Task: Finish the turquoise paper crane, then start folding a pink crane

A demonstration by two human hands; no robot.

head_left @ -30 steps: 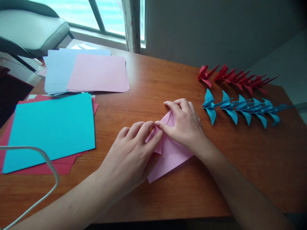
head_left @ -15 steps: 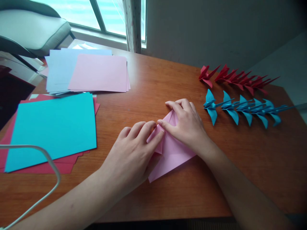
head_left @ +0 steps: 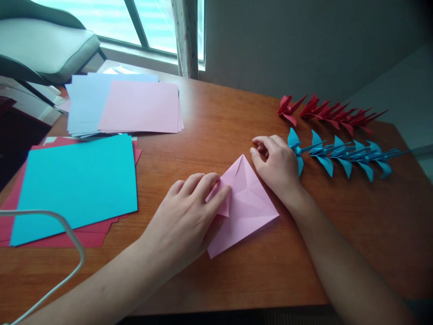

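A pink folded sheet of origami paper (head_left: 248, 198) lies on the table, roughly diamond-shaped, with crease lines across it and a folded flap at its left corner. My left hand (head_left: 192, 207) grips that flap, its thumb lying on top and its fingers curled at the left edge. Off the paper's upper right edge is my right hand (head_left: 275, 160), fingers loosely bent, a gap between thumb and forefinger and nothing held. Just behind its knuckles stands the nearest blue paper crane (head_left: 295, 141), partly hidden by the hand.
Several red paper cranes (head_left: 324, 110) line up above a row of blue ones at the right. At the left are a turquoise sheet (head_left: 77, 185) over red sheets, and pink sheets (head_left: 142, 106) over pale blue ones. A white cable (head_left: 72, 234) curves in at lower left.
My right hand has let go of the paper and moved right, uncovering its top corner and right side. My left hand stays on the flap. The view has shifted slightly.
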